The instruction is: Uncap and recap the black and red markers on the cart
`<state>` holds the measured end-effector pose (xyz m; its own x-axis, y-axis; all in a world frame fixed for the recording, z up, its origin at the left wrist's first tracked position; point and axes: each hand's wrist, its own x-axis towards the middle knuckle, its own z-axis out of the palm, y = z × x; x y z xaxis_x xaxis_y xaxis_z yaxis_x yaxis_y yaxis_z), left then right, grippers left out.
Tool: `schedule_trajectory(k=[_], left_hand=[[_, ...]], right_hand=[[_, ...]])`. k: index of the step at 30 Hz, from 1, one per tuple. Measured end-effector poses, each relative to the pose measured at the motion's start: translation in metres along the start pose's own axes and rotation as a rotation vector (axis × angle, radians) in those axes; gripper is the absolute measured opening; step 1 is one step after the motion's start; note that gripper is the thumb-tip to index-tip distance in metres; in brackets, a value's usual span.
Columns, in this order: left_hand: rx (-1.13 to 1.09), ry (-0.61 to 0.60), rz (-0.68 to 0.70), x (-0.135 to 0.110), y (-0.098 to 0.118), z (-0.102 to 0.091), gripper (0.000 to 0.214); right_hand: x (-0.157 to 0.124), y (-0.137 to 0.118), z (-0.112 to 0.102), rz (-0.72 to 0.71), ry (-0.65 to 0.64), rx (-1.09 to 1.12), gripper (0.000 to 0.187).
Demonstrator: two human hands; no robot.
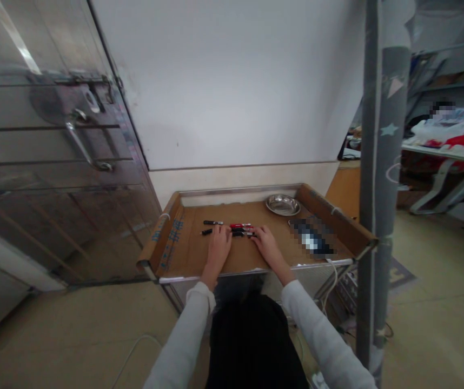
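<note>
Several pens lie side by side near the middle of a cardboard-lined table [191, 254]. My left hand [219, 246] is over the left part of the row, fingers curled down on a black pen [206, 232] whose end sticks out at the left. My right hand [267, 245] has its bent fingertips against the right ends of the black pens [238, 233]. Just behind them lies a red pen [238, 225]. Farther back on the left, a black-and-silver pen [213, 222] lies apart from both hands. The fingers partly hide the pens.
A round metal dish [283, 205] stands at the back right of the table. In front of it lies a dark, blurred-out device [313, 240] near a white cable [331, 286]. Raised cardboard sides edge the table. A grey post [382, 189] stands right, a metal door [53, 135] left.
</note>
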<state>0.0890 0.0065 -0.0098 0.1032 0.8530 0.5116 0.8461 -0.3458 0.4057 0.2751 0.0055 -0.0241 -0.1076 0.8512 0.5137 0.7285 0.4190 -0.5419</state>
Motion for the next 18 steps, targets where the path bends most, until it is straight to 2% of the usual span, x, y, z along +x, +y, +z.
schedule_trajectory(k=[3,5,8,10,14,16,18], left_hand=[[0.156,0.059,-0.145,-0.001,-0.016,-0.014,0.025],[0.21,0.036,-0.208,-0.002,-0.029,-0.023,0.029],[0.224,-0.033,-0.213,-0.005,-0.047,-0.034,0.022],[0.167,-0.036,-0.188,-0.01,-0.054,-0.04,0.016],[-0.142,-0.005,-0.114,-0.019,-0.047,-0.047,0.014],[-0.298,-0.012,-0.035,-0.019,-0.034,-0.047,0.014],[-0.401,0.0,0.036,-0.015,-0.018,-0.046,0.016]], right_hand=[[-0.006,0.003,-0.005,0.005,0.002,-0.002,0.017],[-0.007,0.003,-0.008,0.004,0.01,0.006,0.018],[-0.005,-0.003,-0.007,0.017,0.044,0.048,0.018],[-0.001,-0.012,-0.002,0.041,0.075,0.134,0.019],[0.009,-0.035,0.014,0.159,0.101,0.437,0.028],[0.013,-0.047,0.021,0.285,0.024,0.665,0.033],[0.016,-0.055,0.023,0.413,-0.06,0.941,0.03]])
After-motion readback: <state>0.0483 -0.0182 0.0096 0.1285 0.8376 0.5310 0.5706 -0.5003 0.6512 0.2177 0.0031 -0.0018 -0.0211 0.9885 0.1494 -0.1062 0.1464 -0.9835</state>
